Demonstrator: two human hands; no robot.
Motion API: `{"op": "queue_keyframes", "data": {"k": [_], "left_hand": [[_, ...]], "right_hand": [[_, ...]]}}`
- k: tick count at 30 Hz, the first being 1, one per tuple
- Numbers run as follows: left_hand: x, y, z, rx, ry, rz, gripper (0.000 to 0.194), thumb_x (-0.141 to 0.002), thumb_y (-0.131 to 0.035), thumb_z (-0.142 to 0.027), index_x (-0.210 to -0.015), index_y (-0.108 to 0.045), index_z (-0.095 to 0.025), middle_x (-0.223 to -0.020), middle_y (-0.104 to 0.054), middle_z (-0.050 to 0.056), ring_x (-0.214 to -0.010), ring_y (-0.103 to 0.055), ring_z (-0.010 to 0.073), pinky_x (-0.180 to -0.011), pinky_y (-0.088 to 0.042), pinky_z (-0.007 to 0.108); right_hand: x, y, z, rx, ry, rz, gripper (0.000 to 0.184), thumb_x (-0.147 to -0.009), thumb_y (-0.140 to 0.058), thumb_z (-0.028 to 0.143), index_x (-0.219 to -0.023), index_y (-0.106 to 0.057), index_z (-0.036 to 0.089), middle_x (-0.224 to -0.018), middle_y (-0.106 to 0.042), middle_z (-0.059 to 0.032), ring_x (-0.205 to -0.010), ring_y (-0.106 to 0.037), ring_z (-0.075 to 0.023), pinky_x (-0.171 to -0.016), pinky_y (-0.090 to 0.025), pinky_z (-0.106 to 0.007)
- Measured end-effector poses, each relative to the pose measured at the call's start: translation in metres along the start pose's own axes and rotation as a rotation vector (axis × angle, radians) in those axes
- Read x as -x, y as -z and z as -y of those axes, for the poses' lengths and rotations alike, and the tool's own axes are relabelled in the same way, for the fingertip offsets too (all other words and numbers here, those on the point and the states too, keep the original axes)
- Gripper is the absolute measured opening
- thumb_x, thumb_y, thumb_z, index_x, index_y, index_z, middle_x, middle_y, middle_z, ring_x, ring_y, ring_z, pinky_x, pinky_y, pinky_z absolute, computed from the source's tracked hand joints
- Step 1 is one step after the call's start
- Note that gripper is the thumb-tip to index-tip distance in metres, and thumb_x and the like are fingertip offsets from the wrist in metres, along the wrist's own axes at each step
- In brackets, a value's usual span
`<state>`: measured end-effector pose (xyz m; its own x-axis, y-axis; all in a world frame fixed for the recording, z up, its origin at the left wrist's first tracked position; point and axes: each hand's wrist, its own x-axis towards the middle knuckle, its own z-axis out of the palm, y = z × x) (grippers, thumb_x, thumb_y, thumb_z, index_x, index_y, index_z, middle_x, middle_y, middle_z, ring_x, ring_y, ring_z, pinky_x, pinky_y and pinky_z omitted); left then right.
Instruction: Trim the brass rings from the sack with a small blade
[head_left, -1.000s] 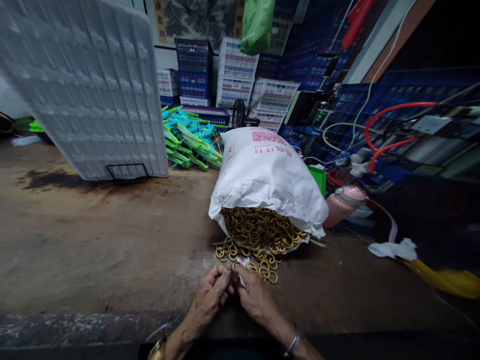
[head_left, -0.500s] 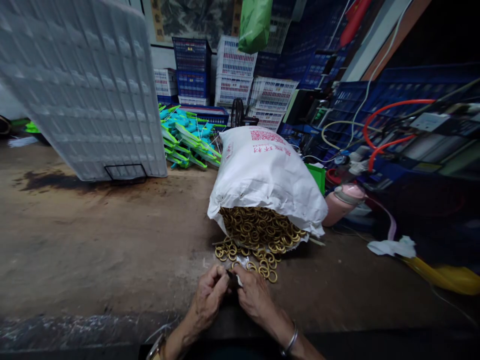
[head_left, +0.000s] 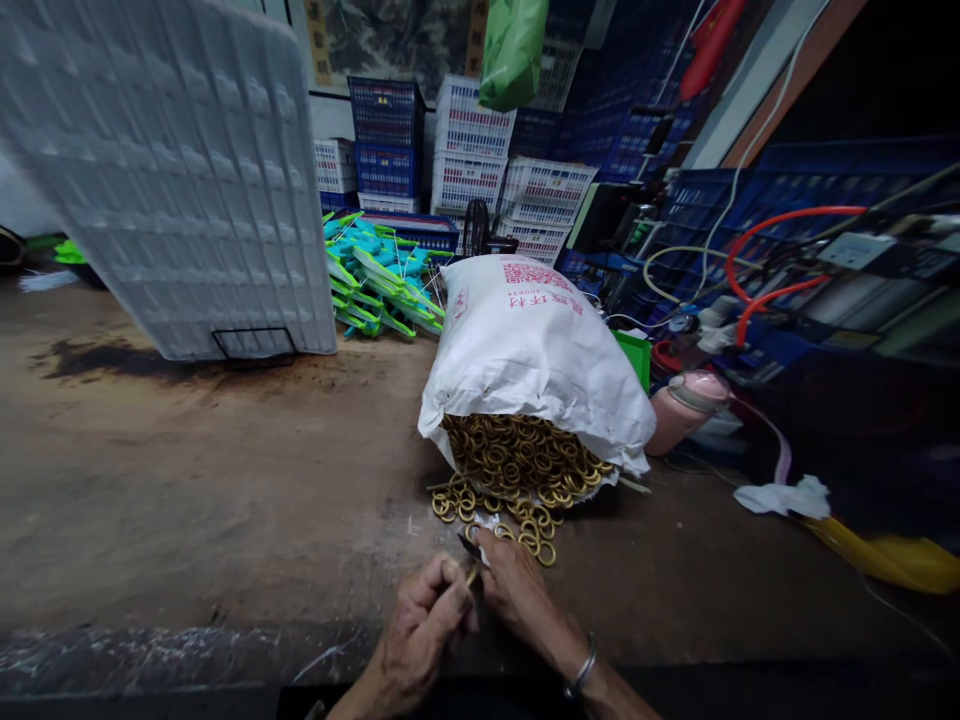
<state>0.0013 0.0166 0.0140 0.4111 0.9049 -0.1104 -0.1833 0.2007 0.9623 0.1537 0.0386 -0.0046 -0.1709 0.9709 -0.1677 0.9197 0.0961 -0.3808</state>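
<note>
In the head view, my left hand (head_left: 427, 615) is closed in a pinch on a brass-coloured ring (head_left: 471, 577), of which only a small part shows between the fingertips. Just right of it, my right hand (head_left: 517, 585) grips a small knife (head_left: 469, 546); its dark blade points up and left, and the fingers cover most of its handle. Beyond both hands, loose brass-coloured rings (head_left: 534, 520) lie on the table (head_left: 262, 500). They spill from the open mouth of a white woven sack (head_left: 540, 345) lying on its side, full of the same rings.
A tall ribbed translucent panel (head_left: 187, 190) stands at the left on a black wire stand (head_left: 255, 345). Green and turquoise plastic pieces (head_left: 382, 275) are heaped behind the sack. A pink bottle (head_left: 684, 410) stands to its right, near red hoses (head_left: 750, 270). Stacked crates (head_left: 469, 140) fill the back.
My left hand has moved down and toward me, away from the knife, and a bit of the ring now shows. The knife blade is more visible. My right hand has barely shifted.
</note>
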Motion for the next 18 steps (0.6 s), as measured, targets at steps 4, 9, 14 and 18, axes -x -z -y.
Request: {"op": "queue_keyframes", "data": {"k": [4, 9, 14, 18], "left_hand": [[-0.005, 0.005, 0.000, 0.222, 0.141, -0.048, 0.036, -0.080, -0.044, -0.051, -0.073, -0.052, -0.016, -0.046, -0.041, -0.006, -0.036, -0.025, 0.0040, -0.035, -0.015, 0.017], [-0.009, 0.010, -0.003, 0.378, 0.163, -0.131, 0.030, -0.073, -0.057, -0.045, -0.072, -0.050, -0.016, -0.055, -0.052, -0.003, -0.038, -0.033, 0.0037, -0.033, -0.019, 0.015], [-0.010, 0.011, 0.002, 0.566, 0.196, -0.148, 0.032, -0.066, -0.067, -0.035, -0.088, -0.050, -0.019, -0.068, -0.059, -0.001, -0.040, -0.043, 0.0049, -0.034, -0.024, 0.015], [-0.016, 0.021, 0.017, 0.670, 0.287, -0.138, 0.030, -0.059, -0.074, -0.034, -0.075, -0.055, -0.016, -0.064, -0.060, 0.000, -0.047, -0.051, 0.0074, -0.036, -0.025, 0.015]], "right_hand": [[-0.009, 0.003, 0.002, -0.023, -0.004, -0.164, 0.027, -0.071, -0.040, 0.004, -0.088, -0.054, 0.019, -0.071, -0.062, -0.0017, -0.066, -0.055, -0.0137, -0.056, -0.028, -0.022], [-0.028, 0.010, 0.008, 0.103, -0.106, -0.186, 0.023, -0.077, -0.046, 0.011, -0.099, -0.049, 0.017, -0.076, -0.065, -0.0049, -0.070, -0.061, -0.0171, -0.058, -0.029, -0.024], [-0.039, 0.009, 0.012, 0.189, -0.177, -0.148, 0.023, -0.080, -0.046, 0.012, -0.101, -0.050, 0.017, -0.080, -0.067, -0.0078, -0.076, -0.063, -0.0201, -0.060, -0.031, -0.025], [-0.045, 0.002, 0.005, 0.189, -0.184, -0.185, 0.025, -0.078, -0.044, 0.010, -0.099, -0.053, 0.019, -0.081, -0.067, -0.0071, -0.078, -0.063, -0.0208, -0.061, -0.033, -0.025]]}}
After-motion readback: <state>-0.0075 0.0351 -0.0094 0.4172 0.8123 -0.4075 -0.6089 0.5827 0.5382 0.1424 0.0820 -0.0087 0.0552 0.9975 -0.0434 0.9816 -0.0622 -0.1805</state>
